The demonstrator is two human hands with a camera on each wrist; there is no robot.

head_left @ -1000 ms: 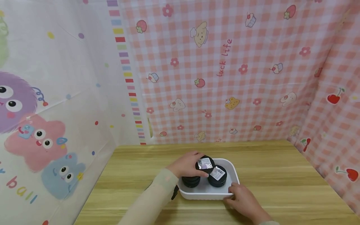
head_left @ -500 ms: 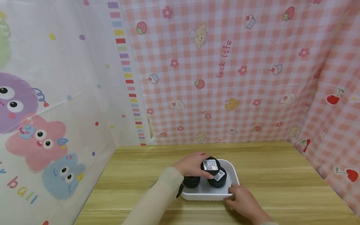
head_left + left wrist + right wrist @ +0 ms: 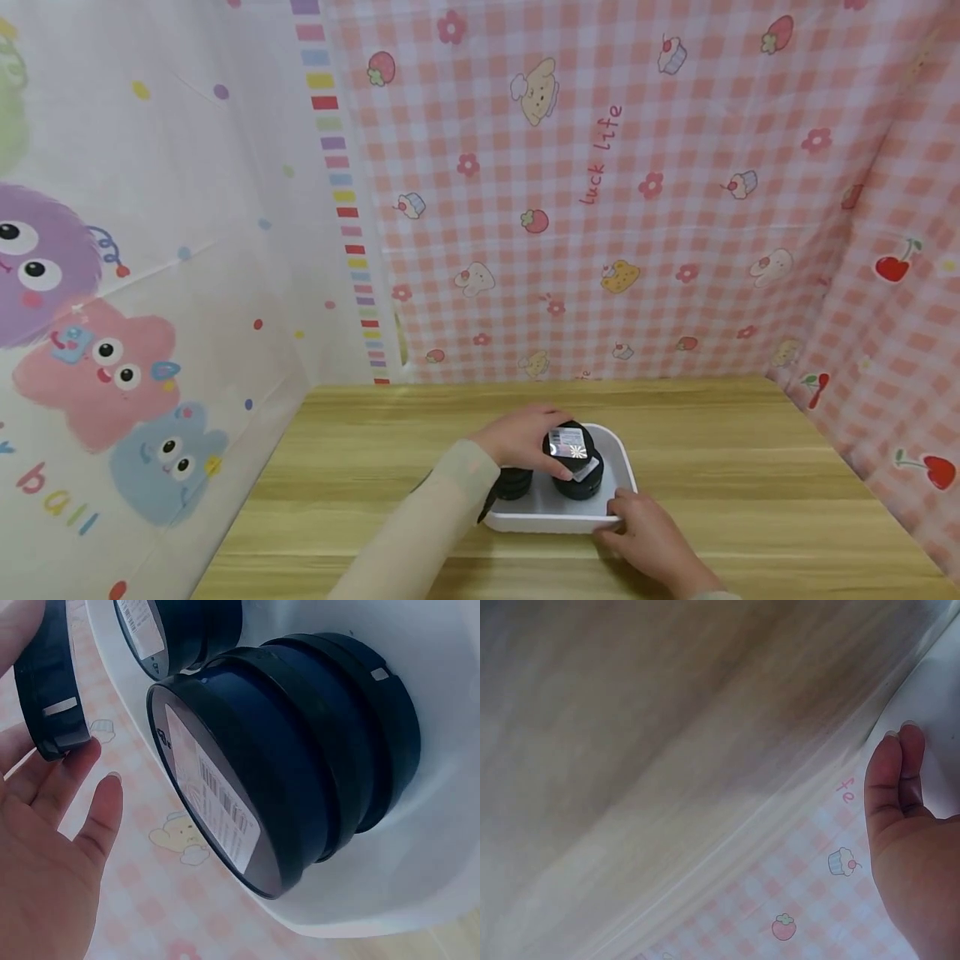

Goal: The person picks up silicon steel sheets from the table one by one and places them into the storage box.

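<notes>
My left hand [image 3: 521,440] pinches a flat round black case [image 3: 570,446] by its edge, thumb on the near side. The case has a shiny label on top and overlaps the right stack of black cases [image 3: 583,485] in the head view. A second stack of black cases [image 3: 322,742] stands to the left, partly hidden under my left hand in the head view. Both stacks sit inside a white plastic bin [image 3: 547,523]. At the bin's right front corner, my right hand [image 3: 648,533] grips the rim, fingers inside and thumb outside.
The bin stands on a wood-grain table [image 3: 720,450]. Behind the table hangs a pink checked cloth [image 3: 562,250], and a white cartoon-print cloth [image 3: 225,292] hangs on the left. A dark strap [image 3: 487,504] shows below my left wrist.
My left hand has carried the black case rightward, from between the stacks to over the right stack, covering most of that stack's label. My right hand keeps its hold on the bin.
</notes>
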